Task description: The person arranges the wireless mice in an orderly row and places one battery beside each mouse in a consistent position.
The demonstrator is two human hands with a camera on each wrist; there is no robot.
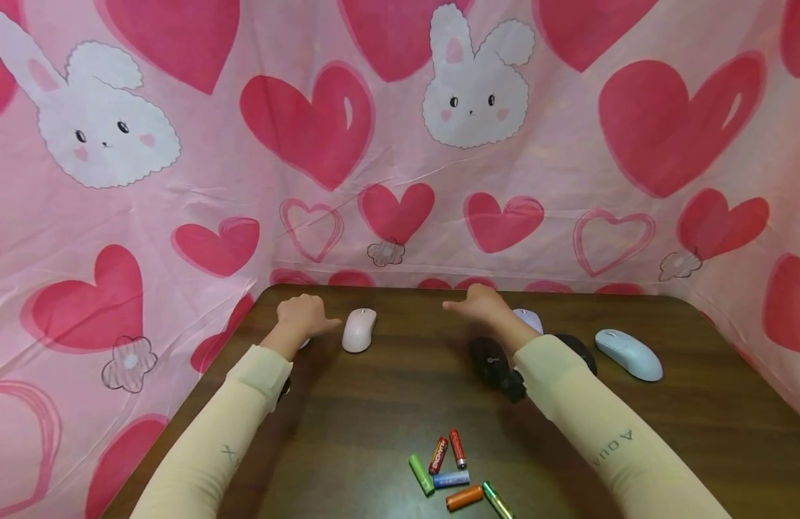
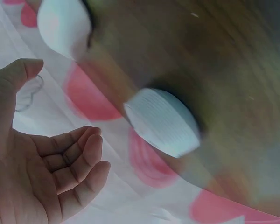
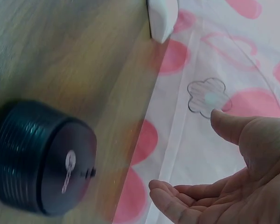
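Observation:
My left hand [image 1: 303, 317] is raised above the far left of the table, its fingers loosely bent and nothing in them. A pale pinkish-white computer mouse [image 1: 359, 330] lies just to its right. Another white mouse [image 1: 305, 343] is mostly hidden behind that hand. Over the far middle hangs my right hand [image 1: 481, 306], thumb spread and palm bare in the right wrist view. Below it sits a black mouse [image 3: 42, 158] with a light logo. A lavender mouse [image 1: 528, 318] and a second black mouse [image 1: 578, 352] are partly covered by the right arm.
A light blue mouse [image 1: 629, 355] lies at the right. Several batteries [image 1: 465, 497] in red, green, blue and orange are grouped near the table's front middle. Pink heart-and-bunny cloth [image 1: 400, 144] hangs behind the wooden table [image 1: 348, 411] and along its sides.

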